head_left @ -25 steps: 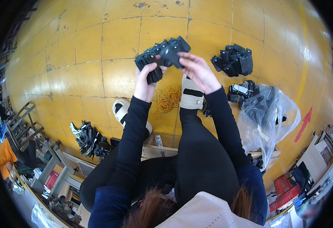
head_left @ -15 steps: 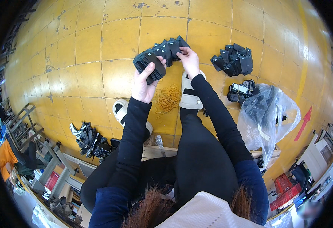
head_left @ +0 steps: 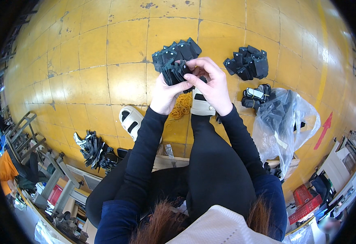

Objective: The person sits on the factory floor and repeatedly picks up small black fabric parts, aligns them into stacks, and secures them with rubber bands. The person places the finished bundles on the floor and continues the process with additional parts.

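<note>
My left hand [head_left: 164,95] grips a stack of black flat pieces [head_left: 172,74], whose edges fan out between thumb and fingers. My right hand [head_left: 214,83] closes on the right end of the same stack, thumb in front and fingers over the top. Just beyond it, a spread row of similar black pieces [head_left: 186,49] with small white marks lies on the yellow floor. Below my hands sits a heap of yellow rubber bands [head_left: 180,108], partly covered by my left hand and the stack.
At the right lie another pile of black pieces [head_left: 249,63], banded bundles [head_left: 256,96] and a clear plastic bag [head_left: 281,126]. More dark bundles [head_left: 94,150] lie at the lower left. My feet wear beige sandals [head_left: 131,122]. Metal frames [head_left: 25,130] stand at far left.
My right hand has left the row on the floor and come to the stack in my left hand. The held stack has turned and moved right, now showing its edges.
</note>
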The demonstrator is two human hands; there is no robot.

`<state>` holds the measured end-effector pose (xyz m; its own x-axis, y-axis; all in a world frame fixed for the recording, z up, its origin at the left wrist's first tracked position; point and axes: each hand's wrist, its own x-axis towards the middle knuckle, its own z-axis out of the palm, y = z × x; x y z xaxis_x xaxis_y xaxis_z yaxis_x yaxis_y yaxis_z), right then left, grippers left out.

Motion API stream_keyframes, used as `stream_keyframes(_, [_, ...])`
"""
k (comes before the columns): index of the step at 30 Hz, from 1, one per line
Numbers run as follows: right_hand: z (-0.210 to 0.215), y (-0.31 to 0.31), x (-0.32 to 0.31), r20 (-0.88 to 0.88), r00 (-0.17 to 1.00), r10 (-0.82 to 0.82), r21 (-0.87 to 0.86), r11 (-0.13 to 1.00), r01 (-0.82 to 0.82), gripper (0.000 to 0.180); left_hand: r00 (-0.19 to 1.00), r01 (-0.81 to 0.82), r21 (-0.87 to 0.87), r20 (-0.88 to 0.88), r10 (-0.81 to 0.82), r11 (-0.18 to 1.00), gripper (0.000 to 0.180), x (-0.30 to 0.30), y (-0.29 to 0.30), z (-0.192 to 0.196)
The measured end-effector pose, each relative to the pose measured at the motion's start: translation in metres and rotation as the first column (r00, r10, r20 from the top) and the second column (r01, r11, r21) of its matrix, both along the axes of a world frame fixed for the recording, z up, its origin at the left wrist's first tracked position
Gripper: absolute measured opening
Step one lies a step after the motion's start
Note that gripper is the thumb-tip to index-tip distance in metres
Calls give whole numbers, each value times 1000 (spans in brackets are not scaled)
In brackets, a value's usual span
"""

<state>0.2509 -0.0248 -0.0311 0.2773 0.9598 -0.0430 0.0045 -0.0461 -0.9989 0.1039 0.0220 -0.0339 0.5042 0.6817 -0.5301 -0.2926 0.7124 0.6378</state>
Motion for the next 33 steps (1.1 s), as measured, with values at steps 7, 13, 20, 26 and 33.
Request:
stream_keyframes(7, [25, -6, -7, 205, 968, -142, 1, 989, 145, 21, 995, 79, 146, -64, -71, 986, 50, -2, 2, 7])
stream_keyframes(13, [27, -7, -3, 387, 916, -107, 87, 993, 79, 19, 999, 28, 128, -44, -22, 991, 49, -2, -2, 5])
stream_keyframes(20, [31, -7, -5, 313, 937, -156, 75, 987, 140, 21, 998, 37, 185, -47, -29, 982, 53, -2, -1, 8])
stream_keyframes(26, [38, -9, -3, 385, 913, -134, 118, 989, 95, 22, 1000, -8, 158, 7, 7, 987, 56, 0, -5, 8])
stream_keyframes(33, [28, -10, -3, 420, 901, -110, 116, 991, 67, 16, 997, 43, 201, -70, -29, 979, 51, -1, -2, 8])
